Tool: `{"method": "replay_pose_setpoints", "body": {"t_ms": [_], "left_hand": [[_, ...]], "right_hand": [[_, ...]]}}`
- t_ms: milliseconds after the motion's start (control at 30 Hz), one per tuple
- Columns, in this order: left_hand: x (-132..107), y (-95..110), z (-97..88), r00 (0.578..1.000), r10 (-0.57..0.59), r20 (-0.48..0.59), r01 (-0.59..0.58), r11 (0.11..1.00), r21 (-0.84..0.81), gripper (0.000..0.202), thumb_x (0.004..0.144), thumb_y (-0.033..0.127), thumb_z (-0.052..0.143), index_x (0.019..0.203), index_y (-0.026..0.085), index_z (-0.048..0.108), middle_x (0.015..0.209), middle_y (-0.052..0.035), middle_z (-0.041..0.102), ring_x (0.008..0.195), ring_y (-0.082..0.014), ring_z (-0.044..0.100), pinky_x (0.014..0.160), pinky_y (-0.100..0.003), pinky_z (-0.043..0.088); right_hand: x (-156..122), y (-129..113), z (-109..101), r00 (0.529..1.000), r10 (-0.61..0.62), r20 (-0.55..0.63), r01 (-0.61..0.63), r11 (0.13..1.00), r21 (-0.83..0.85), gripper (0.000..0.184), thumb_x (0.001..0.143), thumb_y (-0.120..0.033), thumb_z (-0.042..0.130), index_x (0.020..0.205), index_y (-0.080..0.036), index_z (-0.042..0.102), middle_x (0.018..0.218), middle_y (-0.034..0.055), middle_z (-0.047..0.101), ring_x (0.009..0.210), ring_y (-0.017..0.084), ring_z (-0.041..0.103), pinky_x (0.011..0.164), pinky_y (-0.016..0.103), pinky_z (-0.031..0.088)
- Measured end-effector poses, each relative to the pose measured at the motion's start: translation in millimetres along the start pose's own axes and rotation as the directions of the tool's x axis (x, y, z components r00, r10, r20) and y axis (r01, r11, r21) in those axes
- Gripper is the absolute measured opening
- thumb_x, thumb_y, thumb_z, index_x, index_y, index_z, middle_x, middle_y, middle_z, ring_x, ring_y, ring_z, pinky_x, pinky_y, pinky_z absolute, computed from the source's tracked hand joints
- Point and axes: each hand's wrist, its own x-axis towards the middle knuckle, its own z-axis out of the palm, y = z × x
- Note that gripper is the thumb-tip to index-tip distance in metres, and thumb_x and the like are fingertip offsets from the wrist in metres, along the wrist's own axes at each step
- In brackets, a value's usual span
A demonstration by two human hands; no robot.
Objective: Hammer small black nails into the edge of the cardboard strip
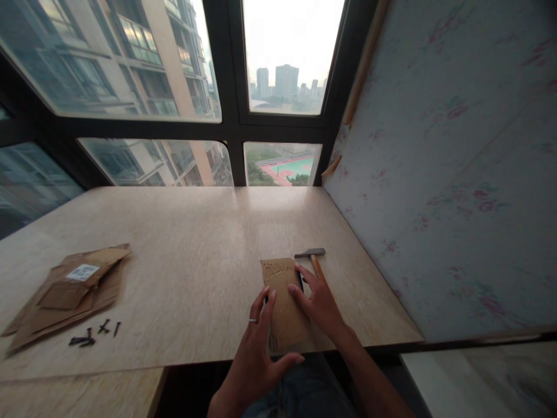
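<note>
A brown piece of cardboard (282, 316) lies near the front edge of the counter, with a row of small holes and a crease close to its far end. My left hand (256, 342), a ring on one finger, holds its left edge with the fingertips; the thumb stretches out over the near end. From the other side my right hand (322, 305) grips the cardboard, thumb on top and fingers along the right edge. A narrow dark blue thing (300, 281) shows beside the right fingers; its kind is unclear. Just beyond, a hammer (310, 252) lies with its wooden handle partly behind my right hand.
Several dark screws or nails (89, 338) are scattered at the left. Behind them lie stacked cardboard envelopes (82, 290) with a white label. A papered wall (435, 174) bounds the counter (187, 249) on the right, windows at the back.
</note>
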Motion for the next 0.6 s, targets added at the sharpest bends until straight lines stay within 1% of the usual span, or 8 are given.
{"method": "replay_pose_setpoints", "body": {"t_ms": [100,200,267,333,467,600], "left_hand": [[2,-5,-9.4,1.0,0.005,0.021,-0.005,1.0,-0.004,0.105,0.082,0.045,0.074,0.157,0.036,0.002,0.166,-0.0145,0.009,0.152,-0.0376,0.015,0.114,-0.063,0.035],[6,-10,-14.6,0.999,0.011,0.049,-0.01,1.0,-0.004,0.111,0.079,0.047,0.076,0.157,0.038,-0.002,0.167,-0.0128,0.003,0.153,-0.0377,0.01,0.115,-0.064,0.032],[9,-13,-13.6,0.997,0.011,0.071,-0.011,1.0,-0.001,0.119,0.074,0.052,0.079,0.157,0.038,-0.004,0.167,-0.013,0.0,0.153,-0.0386,0.007,0.115,-0.065,0.03],[9,-14,-9.1,0.997,0.01,0.078,-0.011,1.0,0.014,0.124,0.07,0.055,0.081,0.157,0.038,-0.006,0.167,-0.0132,-0.002,0.153,-0.039,0.003,0.115,-0.067,0.027],[8,-15,1.7,0.999,0.026,0.038,-0.027,0.999,0.035,0.118,0.073,0.053,0.079,0.157,0.038,-0.003,0.167,-0.0123,0.005,0.153,-0.0374,-0.001,0.116,-0.069,0.023],[7,-16,2.5,0.999,0.037,0.004,-0.037,0.999,0.004,0.113,0.075,0.051,0.078,0.158,0.037,0.002,0.166,-0.0137,0.013,0.153,-0.0376,0.004,0.116,-0.068,0.025]], "right_hand": [[9,10,0,0.999,-0.008,0.048,0.004,0.996,0.089,0.06,0.084,-0.034,0.064,0.141,-0.02,0.052,0.142,0.0126,0.058,0.128,0.028,0.057,0.108,0.049,0.046],[17,16,1,0.998,-0.02,0.066,0.009,0.986,0.166,0.064,0.082,-0.034,0.067,0.142,-0.023,0.049,0.145,0.0106,0.056,0.133,0.025,0.052,0.112,0.047,0.041],[19,16,2,0.998,-0.016,0.059,0.004,0.98,0.198,0.067,0.08,-0.034,0.067,0.143,-0.023,0.046,0.147,0.0108,0.054,0.135,0.025,0.049,0.113,0.047,0.038],[17,13,3,0.999,0.002,0.046,-0.011,0.977,0.214,0.066,0.079,-0.033,0.066,0.142,-0.024,0.046,0.147,0.0107,0.053,0.136,0.026,0.048,0.113,0.048,0.038],[5,1,5,0.997,0.074,-0.009,-0.07,0.974,0.214,0.06,0.079,-0.033,0.062,0.137,-0.024,0.05,0.147,0.0097,0.052,0.133,0.027,0.049,0.111,0.048,0.038],[-3,-12,6,0.987,0.149,-0.058,-0.133,0.968,0.211,0.057,0.079,-0.03,0.057,0.135,-0.024,0.051,0.144,0.009,0.053,0.124,0.027,0.055,0.108,0.048,0.042]]}}
